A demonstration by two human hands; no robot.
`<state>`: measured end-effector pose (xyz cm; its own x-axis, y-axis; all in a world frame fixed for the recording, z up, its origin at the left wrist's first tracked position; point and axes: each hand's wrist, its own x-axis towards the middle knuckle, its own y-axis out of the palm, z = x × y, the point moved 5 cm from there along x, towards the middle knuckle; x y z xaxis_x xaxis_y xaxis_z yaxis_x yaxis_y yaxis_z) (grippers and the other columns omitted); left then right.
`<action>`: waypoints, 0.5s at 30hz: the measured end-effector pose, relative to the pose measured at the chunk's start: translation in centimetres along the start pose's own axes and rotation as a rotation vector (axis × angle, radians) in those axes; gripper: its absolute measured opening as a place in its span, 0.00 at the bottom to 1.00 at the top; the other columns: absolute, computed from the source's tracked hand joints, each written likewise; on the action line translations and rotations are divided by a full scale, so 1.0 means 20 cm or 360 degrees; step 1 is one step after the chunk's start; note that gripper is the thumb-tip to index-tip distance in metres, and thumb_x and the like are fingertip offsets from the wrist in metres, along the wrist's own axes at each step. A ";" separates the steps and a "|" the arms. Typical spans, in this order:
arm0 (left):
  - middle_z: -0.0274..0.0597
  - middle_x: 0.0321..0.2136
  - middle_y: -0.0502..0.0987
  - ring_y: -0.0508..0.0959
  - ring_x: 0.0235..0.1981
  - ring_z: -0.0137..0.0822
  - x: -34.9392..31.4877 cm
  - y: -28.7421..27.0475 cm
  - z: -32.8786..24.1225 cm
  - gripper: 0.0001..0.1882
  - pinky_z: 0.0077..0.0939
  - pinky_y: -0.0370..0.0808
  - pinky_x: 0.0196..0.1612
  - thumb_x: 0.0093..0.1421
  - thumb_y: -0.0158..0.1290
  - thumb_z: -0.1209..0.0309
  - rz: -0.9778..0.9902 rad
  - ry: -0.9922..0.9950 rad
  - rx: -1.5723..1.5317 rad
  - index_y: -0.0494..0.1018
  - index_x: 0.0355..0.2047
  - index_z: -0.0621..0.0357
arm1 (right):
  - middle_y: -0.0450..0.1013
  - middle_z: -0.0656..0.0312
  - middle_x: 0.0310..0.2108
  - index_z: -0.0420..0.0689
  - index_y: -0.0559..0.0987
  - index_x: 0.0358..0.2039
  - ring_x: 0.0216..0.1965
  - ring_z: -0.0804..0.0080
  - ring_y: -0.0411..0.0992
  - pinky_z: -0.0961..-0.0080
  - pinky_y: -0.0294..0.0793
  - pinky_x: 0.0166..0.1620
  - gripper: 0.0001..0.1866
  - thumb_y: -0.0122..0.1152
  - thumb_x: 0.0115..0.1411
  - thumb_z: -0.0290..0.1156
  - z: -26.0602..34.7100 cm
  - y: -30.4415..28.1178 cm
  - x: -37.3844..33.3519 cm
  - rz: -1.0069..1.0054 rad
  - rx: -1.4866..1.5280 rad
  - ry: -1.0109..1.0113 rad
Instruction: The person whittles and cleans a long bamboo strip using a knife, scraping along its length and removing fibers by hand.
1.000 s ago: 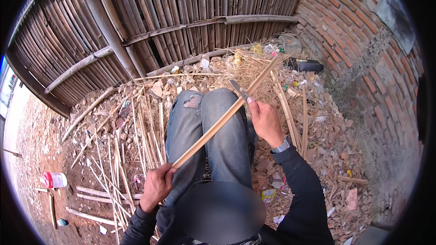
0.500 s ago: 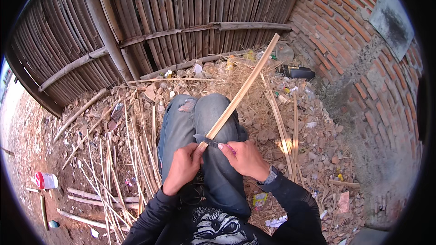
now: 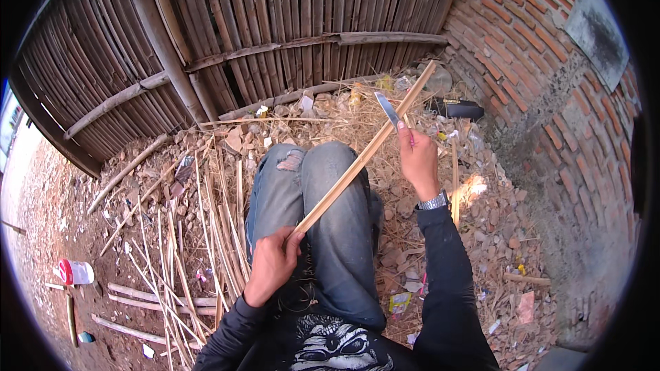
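Note:
A long pale bamboo strip slants up and to the right across my jeans. Its near end is pinched in my left hand, closed low by my thigh. My right hand is closed round a knife, its handle mostly hidden by the fingers. The knife's blade lies across the strip towards its far end, pointing up and left. Whether the edge bites into the bamboo I cannot tell.
Several thin bamboo strips lie on the rubble to my left, near thicker poles. A red and white tub stands farther left. Ahead is a bamboo fence; a brick wall rises at right. A dark object lies near the corner.
My right hand has carried the knife from the strip's near end, beside my left hand, up and right towards its far end. My left hand has moved slightly down and left.

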<state>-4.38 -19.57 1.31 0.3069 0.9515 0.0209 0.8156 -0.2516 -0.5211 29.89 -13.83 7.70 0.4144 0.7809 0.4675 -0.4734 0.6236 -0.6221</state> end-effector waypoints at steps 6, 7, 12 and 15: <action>0.41 0.17 0.78 0.77 0.19 0.31 0.03 0.01 0.01 0.13 0.30 0.72 0.26 0.72 0.55 0.68 0.0006 -0.0002 0.0056 0.82 0.36 0.67 | 0.71 0.43 0.16 0.39 0.76 0.23 0.22 0.39 0.74 0.49 0.68 0.26 0.28 0.53 0.75 0.48 0.18 0.16 -0.45 0.0483 0.0103 -0.0099; 0.41 0.17 0.78 0.76 0.19 0.30 0.03 0.00 0.02 0.14 0.30 0.72 0.26 0.72 0.55 0.68 0.0034 -0.0037 0.0029 0.82 0.35 0.67 | 0.71 0.43 0.17 0.39 0.76 0.23 0.22 0.38 0.74 0.48 0.69 0.26 0.28 0.54 0.75 0.48 0.26 0.18 -0.58 0.0610 0.0025 -0.0129; 0.43 0.18 0.78 0.78 0.20 0.34 0.07 0.04 -0.03 0.14 0.33 0.72 0.27 0.71 0.56 0.67 0.0077 -0.0050 -0.0107 0.81 0.35 0.67 | 0.74 0.45 0.18 0.40 0.77 0.24 0.22 0.40 0.75 0.48 0.69 0.25 0.27 0.55 0.74 0.48 0.24 0.08 -0.56 0.0612 -0.0035 -0.0118; 0.37 0.18 0.78 0.74 0.20 0.25 0.08 0.04 -0.05 0.14 0.27 0.70 0.25 0.72 0.56 0.67 0.0090 -0.0028 -0.0135 0.81 0.35 0.68 | 0.73 0.44 0.18 0.40 0.78 0.24 0.22 0.40 0.75 0.48 0.68 0.25 0.27 0.54 0.75 0.47 0.10 0.01 -0.35 0.0355 -0.0007 0.0011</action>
<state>-2.79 -18.49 1.85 0.3454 0.9382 -0.0220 0.8361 -0.3183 -0.4469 25.37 -19.09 5.49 0.3049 0.8993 0.3137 -0.5506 0.4351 -0.7124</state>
